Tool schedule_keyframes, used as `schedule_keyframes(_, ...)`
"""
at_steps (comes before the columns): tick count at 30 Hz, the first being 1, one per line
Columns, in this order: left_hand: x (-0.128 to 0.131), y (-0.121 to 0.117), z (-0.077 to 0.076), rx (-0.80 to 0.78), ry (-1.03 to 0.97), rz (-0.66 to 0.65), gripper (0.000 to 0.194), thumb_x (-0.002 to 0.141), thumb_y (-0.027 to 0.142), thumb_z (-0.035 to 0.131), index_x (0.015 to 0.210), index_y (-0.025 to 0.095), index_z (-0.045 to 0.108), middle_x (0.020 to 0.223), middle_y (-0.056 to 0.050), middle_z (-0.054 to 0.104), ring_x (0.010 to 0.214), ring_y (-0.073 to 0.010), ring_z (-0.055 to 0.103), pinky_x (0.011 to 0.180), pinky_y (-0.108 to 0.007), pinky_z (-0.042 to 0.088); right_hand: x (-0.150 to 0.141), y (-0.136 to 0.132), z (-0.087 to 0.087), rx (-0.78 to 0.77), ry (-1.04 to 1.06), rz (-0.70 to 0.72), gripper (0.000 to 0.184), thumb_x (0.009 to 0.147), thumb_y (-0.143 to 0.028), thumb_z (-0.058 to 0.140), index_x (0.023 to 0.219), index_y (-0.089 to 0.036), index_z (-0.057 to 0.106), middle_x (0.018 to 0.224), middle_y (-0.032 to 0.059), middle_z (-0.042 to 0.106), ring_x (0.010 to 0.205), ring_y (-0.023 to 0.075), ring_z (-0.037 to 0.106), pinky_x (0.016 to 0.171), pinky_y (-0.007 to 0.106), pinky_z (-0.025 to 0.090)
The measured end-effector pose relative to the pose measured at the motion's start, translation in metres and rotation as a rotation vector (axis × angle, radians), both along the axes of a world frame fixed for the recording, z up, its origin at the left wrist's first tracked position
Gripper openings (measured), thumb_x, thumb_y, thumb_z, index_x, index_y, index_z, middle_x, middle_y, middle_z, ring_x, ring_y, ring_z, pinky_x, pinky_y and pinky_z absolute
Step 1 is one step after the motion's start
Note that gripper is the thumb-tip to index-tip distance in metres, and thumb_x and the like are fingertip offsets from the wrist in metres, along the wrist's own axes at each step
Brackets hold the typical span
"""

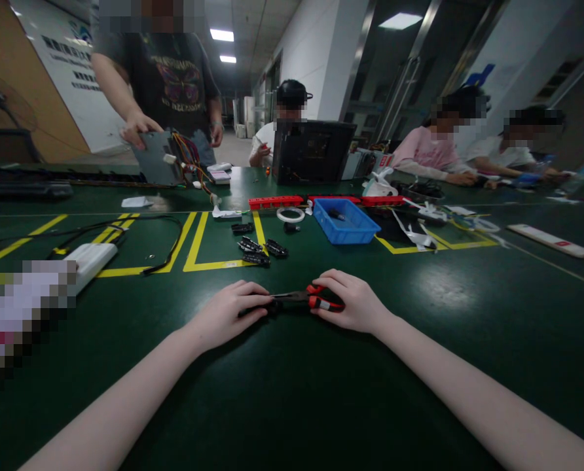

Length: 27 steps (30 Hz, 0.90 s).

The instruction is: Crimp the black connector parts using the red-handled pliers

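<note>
My right hand [353,301] is closed round the red and black handles of long-nose pliers [296,296], whose jaws point left. The tips of the jaws meet the fingers of my left hand [230,311]. That hand is closed on a small black part [273,306], mostly covered by the fingers, so its kind does not show. Beyond the hands, several small black parts [256,259] with metallic bits lie in a loose group on the green table [292,405], by a yellow tape line.
Past the pliers stand a blue plastic bin [346,226], a white ring [291,214] and red strips [276,202]. A black computer case [314,154] is behind. Black cables [167,261] lie left. Across the table, one person's hand [139,127] grips a grey metal box [159,157]; others sit right.
</note>
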<state>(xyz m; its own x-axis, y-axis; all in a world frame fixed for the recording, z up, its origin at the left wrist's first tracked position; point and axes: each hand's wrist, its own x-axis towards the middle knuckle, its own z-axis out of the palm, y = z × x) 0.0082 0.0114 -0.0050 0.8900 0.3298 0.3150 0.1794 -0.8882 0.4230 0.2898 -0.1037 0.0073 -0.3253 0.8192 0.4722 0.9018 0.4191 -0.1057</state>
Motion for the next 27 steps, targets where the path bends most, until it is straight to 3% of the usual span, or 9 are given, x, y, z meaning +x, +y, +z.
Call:
schedule_keyframes(16,0.0003,-0.0012,0.0048,-0.024,0.017,-0.001,0.028,0.095,0.025,0.054,0.122,0.026,0.063,0.123,-0.005,0.062,0.109,-0.0214,0.057,0.094,-0.040,0.051,-0.0007,-0.0010,0.0025,-0.095,0.037,0.012,0.034,0.081,-0.037,0.067,0.109,-0.020,0.059,0.105,0.0096,0.065,0.086,0.0202,0.065,0.074,0.034,0.055)
schedule_keyframes(27,-0.0003,-0.0002,0.0053,-0.073,0.001,-0.013,0.026,0.096,0.024,0.055,0.120,0.024,0.065,0.123,-0.004,0.063,0.110,-0.0207,0.057,0.095,-0.039,0.050,-0.0003,-0.0009,0.0002,-0.046,0.003,0.019,0.035,0.081,-0.038,0.067,0.110,-0.019,0.059,0.106,0.0104,0.065,0.088,0.0210,0.066,0.074,0.034,0.055)
